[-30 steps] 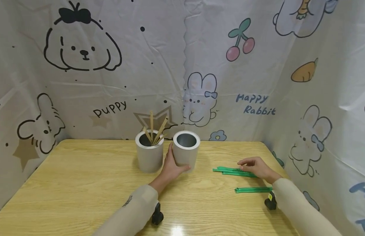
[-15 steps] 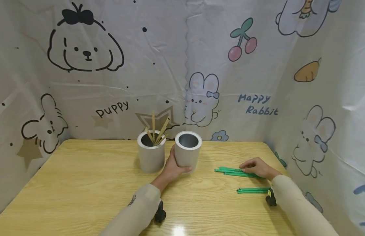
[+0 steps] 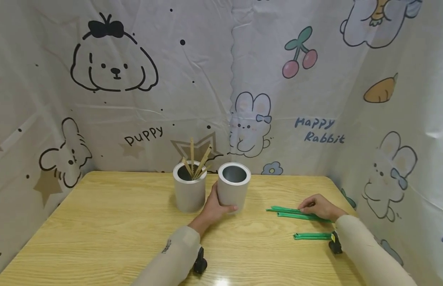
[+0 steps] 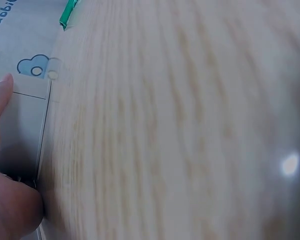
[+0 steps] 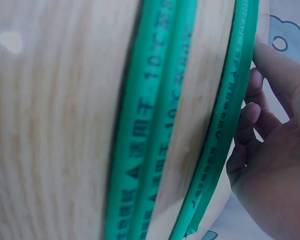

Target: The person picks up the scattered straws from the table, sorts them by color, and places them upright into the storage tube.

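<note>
My left hand (image 3: 213,208) grips the right-hand white cylindrical cup (image 3: 234,196), its thumb across the front near the base. No contents show inside that cup. Beside it stands another white cup (image 3: 190,195) with several tan sticks (image 3: 197,161) poking out at different angles. On the right, my right hand (image 3: 318,207) pinches a straw in a green printed wrapper (image 3: 287,209) in the back group. In the right wrist view, its fingertips meet the edge of the green-wrapped straw (image 5: 222,110), and the other fingers curl in behind.
More green-wrapped straws (image 3: 312,236) lie nearer the front, by the right wrist's black camera (image 3: 335,243). Everything rests on a wood-grain table (image 3: 117,230). A cartoon-printed cloth (image 3: 192,95) hangs behind and at both sides.
My right hand has come down onto the back straws, its fingertips closing on one. My left hand keeps its hold on the cup. The whole view has shifted slightly.
</note>
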Available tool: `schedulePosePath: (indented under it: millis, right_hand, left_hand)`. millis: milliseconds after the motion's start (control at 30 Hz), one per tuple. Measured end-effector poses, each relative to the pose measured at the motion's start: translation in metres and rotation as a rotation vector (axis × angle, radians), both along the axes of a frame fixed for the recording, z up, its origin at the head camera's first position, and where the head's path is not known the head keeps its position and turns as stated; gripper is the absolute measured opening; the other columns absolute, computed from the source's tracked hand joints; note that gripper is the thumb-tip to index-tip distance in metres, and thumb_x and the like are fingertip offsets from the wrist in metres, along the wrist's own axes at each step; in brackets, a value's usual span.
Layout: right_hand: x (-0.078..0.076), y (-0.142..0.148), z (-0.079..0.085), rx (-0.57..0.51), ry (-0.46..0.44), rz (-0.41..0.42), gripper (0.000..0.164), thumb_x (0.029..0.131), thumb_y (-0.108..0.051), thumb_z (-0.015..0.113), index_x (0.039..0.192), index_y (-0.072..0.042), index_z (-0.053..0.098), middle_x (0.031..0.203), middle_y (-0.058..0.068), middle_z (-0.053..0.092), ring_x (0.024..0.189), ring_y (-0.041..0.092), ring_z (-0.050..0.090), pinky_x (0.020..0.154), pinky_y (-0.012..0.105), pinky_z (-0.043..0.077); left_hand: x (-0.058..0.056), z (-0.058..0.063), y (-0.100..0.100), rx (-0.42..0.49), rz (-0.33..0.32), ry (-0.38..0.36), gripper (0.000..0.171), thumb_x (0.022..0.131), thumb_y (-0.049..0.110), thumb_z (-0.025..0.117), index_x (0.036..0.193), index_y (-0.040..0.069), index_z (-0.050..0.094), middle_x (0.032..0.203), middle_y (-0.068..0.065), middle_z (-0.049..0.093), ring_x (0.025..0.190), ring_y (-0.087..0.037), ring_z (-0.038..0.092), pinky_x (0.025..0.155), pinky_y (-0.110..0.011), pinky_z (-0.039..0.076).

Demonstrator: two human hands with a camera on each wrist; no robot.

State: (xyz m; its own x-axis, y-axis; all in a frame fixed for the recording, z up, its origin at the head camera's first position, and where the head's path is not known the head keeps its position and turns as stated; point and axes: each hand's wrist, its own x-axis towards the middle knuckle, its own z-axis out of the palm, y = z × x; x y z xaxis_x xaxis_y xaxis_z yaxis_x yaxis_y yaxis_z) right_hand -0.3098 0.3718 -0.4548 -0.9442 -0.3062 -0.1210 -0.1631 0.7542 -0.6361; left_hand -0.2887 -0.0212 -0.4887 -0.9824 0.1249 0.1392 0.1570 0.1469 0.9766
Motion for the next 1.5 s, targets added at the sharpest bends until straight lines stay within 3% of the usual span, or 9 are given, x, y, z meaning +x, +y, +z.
schedulePosePath:
  millis: [233,400,533,667,767,867,1167,1300,1500]
  right_hand:
    - [0.003,0.005,0.014,-0.019,-0.015,-0.06,0.022,0.099,-0.016,0.065,0.11,0.002,0.073,0.113,0.019,0.07,0.096,0.022,0.062,0.081,0.034,0.054]
    - [0.003,-0.005,0.045,-0.167,0.022,-0.151,0.04,0.103,-0.036,0.058,0.127,-0.006,0.067,0.13,0.01,0.064,0.118,0.02,0.057,0.101,0.047,0.049]
    - [0.004,-0.03,0.081,-0.7,0.024,-0.185,0.021,0.104,-0.03,0.057,0.112,-0.019,0.074,0.106,-0.011,0.067,0.095,0.003,0.054,0.087,0.026,0.045]
    - [0.007,-0.068,0.12,-1.382,-0.011,0.002,0.026,0.105,-0.012,0.05,0.099,-0.016,0.074,0.093,-0.006,0.068,0.084,0.01,0.055,0.077,0.024,0.041]
    - [0.011,-0.1,0.145,-1.655,-0.058,0.145,0.028,0.106,-0.012,0.046,0.099,-0.012,0.073,0.096,0.0,0.071,0.087,0.015,0.055,0.08,0.026,0.04]
    - [0.013,-0.132,0.159,-1.759,-0.095,0.172,0.026,0.106,-0.015,0.048,0.097,-0.013,0.073,0.097,0.001,0.073,0.089,0.016,0.054,0.083,0.027,0.039]
    - [-0.003,-0.196,0.12,-1.557,-0.201,-0.041,0.027,0.106,-0.021,0.047,0.092,-0.025,0.07,0.091,-0.009,0.062,0.09,0.01,0.048,0.085,0.024,0.038]
    - [-0.006,-0.189,0.096,-1.194,-0.234,-0.156,0.023,0.109,-0.023,0.044,0.121,-0.018,0.063,0.111,-0.007,0.057,0.097,0.007,0.05,0.087,0.021,0.043]
    - [-0.002,-0.126,0.078,-0.618,-0.154,-0.149,0.056,0.107,-0.035,0.05,0.153,-0.005,0.039,0.154,0.013,0.038,0.121,0.019,0.049,0.099,0.025,0.047]
  left_hand:
    - [0.001,-0.001,0.003,-0.003,0.005,-0.01,0.113,0.074,0.007,0.089,0.16,0.005,0.016,0.16,-0.022,0.036,0.144,-0.042,0.039,0.122,-0.058,0.027]
    - [0.001,-0.001,0.003,-0.011,0.018,-0.01,0.113,0.074,0.007,0.089,0.16,0.007,0.017,0.159,-0.021,0.037,0.144,-0.042,0.039,0.122,-0.058,0.027]
    - [0.0,0.0,0.002,-0.014,0.019,-0.011,0.113,0.074,0.007,0.089,0.16,0.007,0.017,0.159,-0.021,0.037,0.144,-0.042,0.039,0.122,-0.059,0.027]
    - [0.001,0.002,0.001,-0.018,0.019,-0.014,0.112,0.074,0.007,0.089,0.16,0.008,0.017,0.159,-0.021,0.037,0.144,-0.041,0.039,0.122,-0.059,0.028]
    - [0.001,0.004,0.001,-0.019,0.025,-0.018,0.112,0.074,0.007,0.089,0.16,0.007,0.018,0.159,-0.021,0.037,0.144,-0.041,0.04,0.122,-0.059,0.028]
    - [0.002,0.005,0.001,-0.015,0.023,-0.025,0.112,0.074,0.006,0.089,0.16,0.007,0.017,0.159,-0.021,0.037,0.144,-0.041,0.039,0.123,-0.058,0.027]
    - [0.001,0.004,0.002,-0.035,0.031,-0.033,0.112,0.074,0.007,0.089,0.16,0.008,0.017,0.159,-0.021,0.037,0.144,-0.042,0.039,0.123,-0.059,0.026]
    - [0.001,0.003,0.003,-0.026,0.024,-0.025,0.112,0.073,0.007,0.089,0.16,0.007,0.018,0.158,-0.021,0.038,0.144,-0.042,0.04,0.123,-0.058,0.027]
    - [0.002,0.003,0.003,-0.005,0.025,-0.018,0.111,0.073,0.005,0.089,0.16,0.008,0.02,0.157,-0.021,0.04,0.143,-0.041,0.041,0.122,-0.058,0.027]
